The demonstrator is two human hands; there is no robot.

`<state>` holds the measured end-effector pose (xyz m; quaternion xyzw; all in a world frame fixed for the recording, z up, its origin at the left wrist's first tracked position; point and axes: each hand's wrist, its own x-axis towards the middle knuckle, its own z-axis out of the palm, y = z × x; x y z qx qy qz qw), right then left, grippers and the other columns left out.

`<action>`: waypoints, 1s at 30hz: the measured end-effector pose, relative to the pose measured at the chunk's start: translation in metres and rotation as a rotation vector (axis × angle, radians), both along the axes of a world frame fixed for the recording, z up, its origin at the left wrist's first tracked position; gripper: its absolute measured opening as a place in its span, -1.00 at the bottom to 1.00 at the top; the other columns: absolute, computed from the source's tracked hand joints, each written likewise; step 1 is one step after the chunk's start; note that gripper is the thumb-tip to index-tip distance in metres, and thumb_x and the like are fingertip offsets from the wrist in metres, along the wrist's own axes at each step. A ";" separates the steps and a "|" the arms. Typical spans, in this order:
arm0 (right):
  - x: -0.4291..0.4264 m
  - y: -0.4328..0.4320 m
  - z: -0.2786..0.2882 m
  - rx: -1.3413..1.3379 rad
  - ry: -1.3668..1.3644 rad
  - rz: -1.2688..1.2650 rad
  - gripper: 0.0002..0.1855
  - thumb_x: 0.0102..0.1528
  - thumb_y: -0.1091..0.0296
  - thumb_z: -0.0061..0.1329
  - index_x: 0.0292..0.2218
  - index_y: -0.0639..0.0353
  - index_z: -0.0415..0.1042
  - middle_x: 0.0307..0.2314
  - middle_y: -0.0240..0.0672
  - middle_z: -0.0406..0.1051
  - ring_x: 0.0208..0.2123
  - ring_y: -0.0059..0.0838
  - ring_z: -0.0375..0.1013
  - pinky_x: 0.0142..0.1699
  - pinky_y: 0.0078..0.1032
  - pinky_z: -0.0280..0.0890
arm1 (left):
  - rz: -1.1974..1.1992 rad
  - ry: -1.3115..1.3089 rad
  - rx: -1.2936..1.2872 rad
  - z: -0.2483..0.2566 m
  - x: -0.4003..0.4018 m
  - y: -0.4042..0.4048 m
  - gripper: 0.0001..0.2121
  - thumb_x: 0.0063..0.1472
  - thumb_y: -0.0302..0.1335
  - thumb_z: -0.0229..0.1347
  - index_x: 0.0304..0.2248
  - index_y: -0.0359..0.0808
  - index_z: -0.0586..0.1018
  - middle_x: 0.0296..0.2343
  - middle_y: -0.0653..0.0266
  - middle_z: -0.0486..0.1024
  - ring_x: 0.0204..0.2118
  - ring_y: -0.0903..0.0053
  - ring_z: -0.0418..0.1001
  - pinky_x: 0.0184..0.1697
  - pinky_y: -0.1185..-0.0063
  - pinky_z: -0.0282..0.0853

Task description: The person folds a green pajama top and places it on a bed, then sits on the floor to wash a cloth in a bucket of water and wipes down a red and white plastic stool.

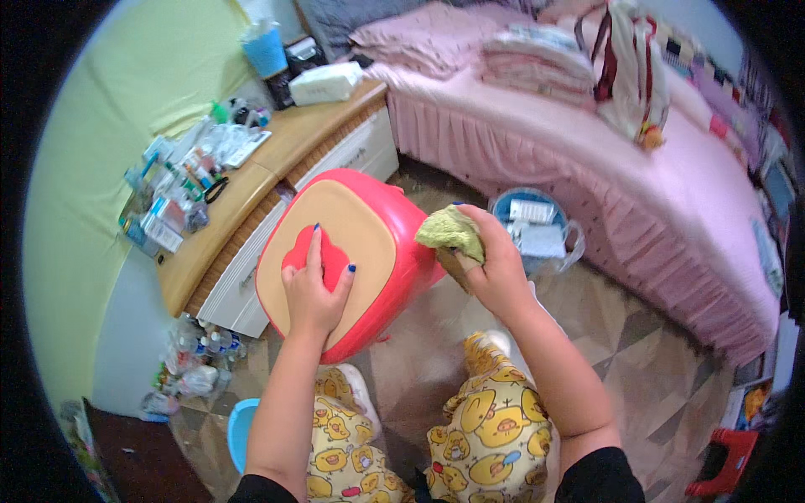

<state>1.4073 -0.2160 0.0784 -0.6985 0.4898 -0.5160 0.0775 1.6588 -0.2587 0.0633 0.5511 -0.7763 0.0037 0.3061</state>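
A red plastic stool [409, 220] with a beige seat faces me, a red flower shape [336, 258] in the seat's middle. My left hand [314, 295] rests on the seat, index finger pointing across the flower shape and thumb spread; its other fingers are folded. Just right of the stool, my right hand [497, 264] grips a crumpled yellow-green cloth [449, 229]. Part of the cloth is hidden behind the fingers. The cloth is close to the stool's right side; whether they touch, I cannot tell. The stool's legs are mostly out of sight.
At left, a wooden cabinet [270, 160] carries bottles and a tissue pack [327, 83]. A pink-covered bed [566, 138] spans the back and right. A lined blue bin [534, 226] stands beside it. Plastic bottles [214, 342] and a blue basin [242, 434] are on the floor.
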 end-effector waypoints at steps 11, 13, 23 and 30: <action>0.058 0.075 0.049 -0.101 0.015 -0.212 -0.50 -0.17 0.52 -0.05 -0.11 0.15 0.27 -0.17 -0.06 0.24 -0.10 -0.11 0.19 0.00 -0.33 0.08 | -0.114 1.027 0.041 -0.032 0.045 0.063 -0.52 0.18 -0.40 -0.15 0.06 -0.40 0.08 -0.33 0.24 0.40 -0.58 0.70 0.25 -0.45 0.71 0.24; 0.084 0.081 0.044 -0.097 0.103 -0.179 -0.50 -0.18 0.50 -0.04 -0.12 0.11 0.30 -0.17 -0.07 0.24 -0.12 -0.10 0.19 -0.01 -0.31 0.09 | 0.013 0.988 -0.036 -0.045 0.048 0.055 -0.50 0.15 -0.41 -0.11 0.05 -0.42 0.10 -0.51 0.30 0.41 -0.57 0.70 0.26 -0.50 0.70 0.20; 0.097 0.046 0.006 -0.057 0.244 -0.171 -0.56 -0.24 0.40 0.02 -0.21 0.00 0.40 -0.14 -0.32 0.26 -0.13 -0.22 0.19 -0.02 -0.32 0.08 | 0.050 0.218 -0.115 -0.031 0.024 0.054 -0.29 -0.07 -0.25 0.10 0.05 -0.39 0.13 -0.73 0.34 0.25 -0.64 0.49 0.15 -0.32 0.53 0.04; 0.052 0.009 -0.017 0.106 -0.049 -0.193 -0.62 -0.20 0.45 -0.03 -0.23 0.10 0.40 -0.23 -0.25 0.32 -0.18 -0.20 0.21 -0.04 -0.38 0.09 | -0.019 0.166 -0.007 -0.034 0.002 0.049 -0.24 -0.09 -0.17 0.09 0.06 -0.39 0.10 -0.78 0.39 0.21 -0.63 0.51 0.14 -0.30 0.53 0.02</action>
